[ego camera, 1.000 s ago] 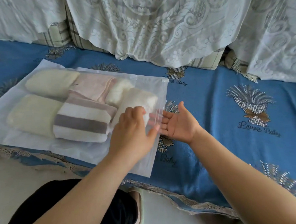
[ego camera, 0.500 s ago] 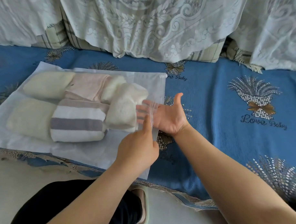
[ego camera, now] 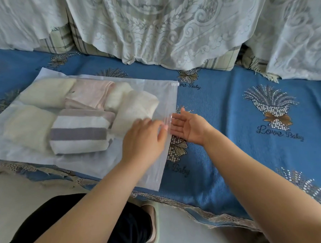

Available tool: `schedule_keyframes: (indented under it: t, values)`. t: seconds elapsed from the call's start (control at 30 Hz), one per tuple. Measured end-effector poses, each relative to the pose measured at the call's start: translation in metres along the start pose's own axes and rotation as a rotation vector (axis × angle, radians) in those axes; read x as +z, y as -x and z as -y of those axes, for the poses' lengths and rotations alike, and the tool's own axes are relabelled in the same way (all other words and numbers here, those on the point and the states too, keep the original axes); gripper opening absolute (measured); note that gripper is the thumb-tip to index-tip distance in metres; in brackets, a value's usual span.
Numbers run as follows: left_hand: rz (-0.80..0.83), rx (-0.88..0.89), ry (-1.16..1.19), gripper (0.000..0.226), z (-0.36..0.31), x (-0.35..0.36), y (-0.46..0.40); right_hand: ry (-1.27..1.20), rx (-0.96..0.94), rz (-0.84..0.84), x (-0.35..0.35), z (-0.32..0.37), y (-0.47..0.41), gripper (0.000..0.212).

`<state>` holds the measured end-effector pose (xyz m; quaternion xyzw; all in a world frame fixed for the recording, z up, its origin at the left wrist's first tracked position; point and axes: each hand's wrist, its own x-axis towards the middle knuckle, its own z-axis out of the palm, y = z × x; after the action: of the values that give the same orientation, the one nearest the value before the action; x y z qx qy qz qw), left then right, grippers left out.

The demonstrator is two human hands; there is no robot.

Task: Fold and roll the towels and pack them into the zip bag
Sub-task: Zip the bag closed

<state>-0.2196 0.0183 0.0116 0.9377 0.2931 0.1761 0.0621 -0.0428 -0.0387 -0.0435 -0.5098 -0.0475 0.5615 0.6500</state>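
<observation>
A frosted zip bag [ego camera: 160, 96] lies flat on the blue bedspread, its zip edge facing right. Inside it are several rolled towels: cream ones [ego camera: 29, 126], a pink one [ego camera: 91, 93], a grey-striped one [ego camera: 80, 131] and a white one [ego camera: 135, 107] nearest the opening. My left hand [ego camera: 144, 140] rests palm down on the bag beside the zip strip, fingers together. My right hand [ego camera: 189, 125] lies palm up at the bag's open edge, its fingertips under the zip strip [ego camera: 166, 119]. A slider tab [ego camera: 174, 84] sits at the far end of the zip.
The blue bedspread [ego camera: 228, 119] with wheat motifs stretches to the right. White lace covers [ego camera: 171, 30] drape over cushions at the back. My dark-trousered knee [ego camera: 68, 224] and a slipper [ego camera: 152, 223] show below the bed's edge.
My left hand slid down toward me along the zip edge, then back up onto the bag beside the white towel. My right hand stayed at the opening, palm up.
</observation>
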Motion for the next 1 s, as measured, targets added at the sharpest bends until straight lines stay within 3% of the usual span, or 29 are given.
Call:
schedule_keyframes:
  t: [0.07, 0.17, 0.23, 0.4, 0.5, 0.6, 0.77, 0.87, 1.0]
  values:
    - [-0.108, 0.096, -0.068, 0.034, 0.016, 0.005, -0.016, 0.155, -0.124, -0.222, -0.002, 0.006, -0.004, 0.028]
    - [0.128, 0.116, -0.109, 0.041, 0.039, 0.013, -0.040, 0.341, -0.249, -0.402, 0.001, 0.017, -0.017, 0.036]
    - [0.206, 0.152, -0.111, 0.045, 0.048, 0.022, -0.056, 0.377, -0.270, -0.399, 0.009, 0.023, -0.027, 0.045]
    - [0.226, 0.180, -0.030, 0.043, 0.043, 0.034, -0.110, 0.240, -0.239, -0.357, 0.026, 0.048, -0.064, 0.046]
    - [0.304, 0.172, -0.036, 0.053, 0.042, 0.047, -0.132, 0.387, -0.246, -0.437, 0.030, 0.054, -0.084, 0.012]
    - [0.348, 0.141, -0.062, 0.060, 0.046, 0.062, -0.151, 0.448, -0.268, -0.468, 0.031, 0.052, -0.093, 0.014]
    - [0.244, 0.131, -0.060, 0.039, 0.035, 0.080, -0.201, 0.350, -0.343, -0.457, 0.016, 0.039, -0.112, 0.006]
    - [0.319, 0.048, 0.044, 0.028, 0.025, 0.091, -0.227, 0.324, -0.415, -0.478, 0.009, 0.036, -0.119, 0.004]
    - [0.393, -0.024, 0.235, 0.019, 0.023, 0.104, -0.238, 0.277, -0.409, -0.516, 0.004, 0.043, -0.124, 0.018]
